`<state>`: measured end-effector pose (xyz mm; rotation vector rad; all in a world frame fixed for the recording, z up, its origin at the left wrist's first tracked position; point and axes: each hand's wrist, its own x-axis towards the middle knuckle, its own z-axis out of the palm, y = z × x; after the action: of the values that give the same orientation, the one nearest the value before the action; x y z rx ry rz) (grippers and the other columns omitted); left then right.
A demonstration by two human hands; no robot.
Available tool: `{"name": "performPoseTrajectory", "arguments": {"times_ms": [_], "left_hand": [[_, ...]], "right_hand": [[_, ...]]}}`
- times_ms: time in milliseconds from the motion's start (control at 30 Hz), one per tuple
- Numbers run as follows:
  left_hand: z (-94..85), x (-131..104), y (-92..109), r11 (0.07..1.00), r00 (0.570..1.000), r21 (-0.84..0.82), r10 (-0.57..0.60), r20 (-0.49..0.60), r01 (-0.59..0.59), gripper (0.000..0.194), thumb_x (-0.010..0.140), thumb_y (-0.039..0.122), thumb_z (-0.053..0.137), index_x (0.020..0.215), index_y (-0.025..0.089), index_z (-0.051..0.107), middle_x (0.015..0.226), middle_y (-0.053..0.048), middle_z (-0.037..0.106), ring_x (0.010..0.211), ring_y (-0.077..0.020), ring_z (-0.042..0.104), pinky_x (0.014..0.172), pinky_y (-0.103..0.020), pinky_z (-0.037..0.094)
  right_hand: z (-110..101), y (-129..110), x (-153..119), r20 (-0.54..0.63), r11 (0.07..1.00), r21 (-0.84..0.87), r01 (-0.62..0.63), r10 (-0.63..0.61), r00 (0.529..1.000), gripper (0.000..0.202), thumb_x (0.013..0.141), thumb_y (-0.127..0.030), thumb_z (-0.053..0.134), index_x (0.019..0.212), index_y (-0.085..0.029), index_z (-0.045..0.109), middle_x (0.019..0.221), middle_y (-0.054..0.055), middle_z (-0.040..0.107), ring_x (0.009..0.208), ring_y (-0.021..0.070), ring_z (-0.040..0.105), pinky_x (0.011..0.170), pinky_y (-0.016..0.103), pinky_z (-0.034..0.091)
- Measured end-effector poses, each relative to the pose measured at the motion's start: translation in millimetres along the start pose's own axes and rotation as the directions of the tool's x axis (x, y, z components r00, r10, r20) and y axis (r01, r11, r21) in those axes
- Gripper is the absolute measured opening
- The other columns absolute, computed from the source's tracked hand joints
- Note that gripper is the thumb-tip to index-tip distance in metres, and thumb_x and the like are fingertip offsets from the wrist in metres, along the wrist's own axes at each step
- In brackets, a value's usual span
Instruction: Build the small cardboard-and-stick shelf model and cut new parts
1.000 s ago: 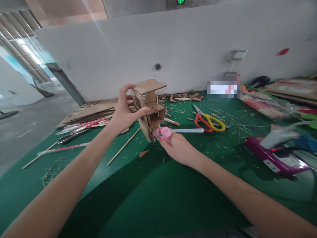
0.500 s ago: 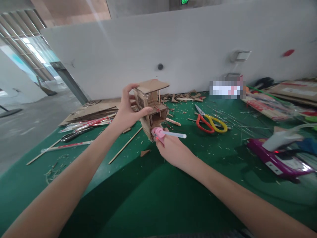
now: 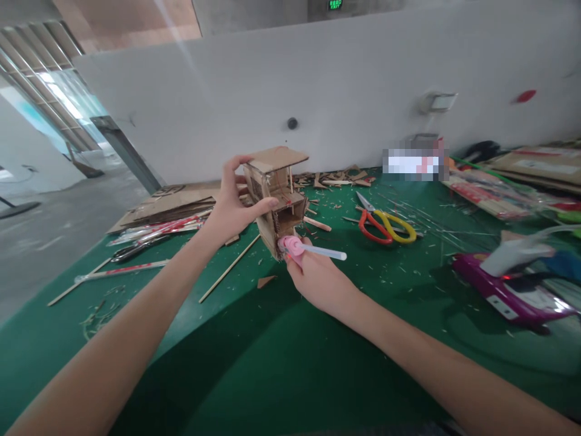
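Observation:
A small cardboard structure (image 3: pixel 278 158) with a flat roof and an open compartment is tilted above the table. My left hand (image 3: pixel 236 203) grips its left side, thumb across the front and fingers behind. In my right hand (image 3: pixel 320 278) is a pink glue gun (image 3: pixel 295 247), with a translucent glue stick (image 3: pixel 327 251) poking out of its back toward the right. The gun's front end is at the structure's lower front edge; its tip is hidden. My right fingers are wrapped round the handle.
Red and yellow scissors (image 3: pixel 385 227) lie on the green table (image 3: pixel 254 363). A purple power strip (image 3: pixel 512 297) sits at the right. Cardboard sheets (image 3: pixel 177 206), wrapped sticks and a loose wooden stick (image 3: pixel 229 269) are at the left. Cardboard scraps (image 3: pixel 345 177) lie by the wall.
The glue stick's rear end has swung slightly right and down with the gun. Both hands keep their holds, and the structure has hardly moved.

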<state>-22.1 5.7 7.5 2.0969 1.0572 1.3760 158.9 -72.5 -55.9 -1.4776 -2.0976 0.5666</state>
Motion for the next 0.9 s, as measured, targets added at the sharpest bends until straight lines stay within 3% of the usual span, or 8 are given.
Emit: {"name": "performPoseTrajectory", "arguments": {"times_ms": [267, 900], "left_hand": [[0.5, -0.2, 1.0, 1.000, 1.000, -0.006, -0.004, 0.003, 0.004, 0.082, 0.070, 0.034, 0.078, 0.135, 0.030, 0.028, 0.112, -0.006, 0.051, 0.090, -0.0187, 0.063, 0.078, -0.034, 0.052], [-0.7, 1.1, -1.7, 1.000, 1.000, -0.006, 0.006, 0.009, -0.006, 0.080, 0.069, 0.033, 0.078, 0.133, 0.032, 0.029, 0.111, -0.006, 0.049, 0.091, -0.0200, 0.063, 0.078, -0.035, 0.052]], "right_hand": [[3.6, 1.1, 1.3, -0.003, 1.000, -0.005, -0.009, 0.009, 1.000, 0.029, 0.092, -0.028, 0.037, 0.115, -0.016, 0.050, 0.082, 0.010, 0.062, 0.065, 0.0196, 0.060, 0.061, 0.032, 0.043], [-3.7, -3.4, 3.8, 0.006, 0.999, -0.030, 0.039, -0.038, 0.999, 0.018, 0.092, -0.024, 0.039, 0.098, -0.020, 0.055, 0.090, 0.011, 0.062, 0.076, 0.0204, 0.061, 0.064, 0.031, 0.044]]}}
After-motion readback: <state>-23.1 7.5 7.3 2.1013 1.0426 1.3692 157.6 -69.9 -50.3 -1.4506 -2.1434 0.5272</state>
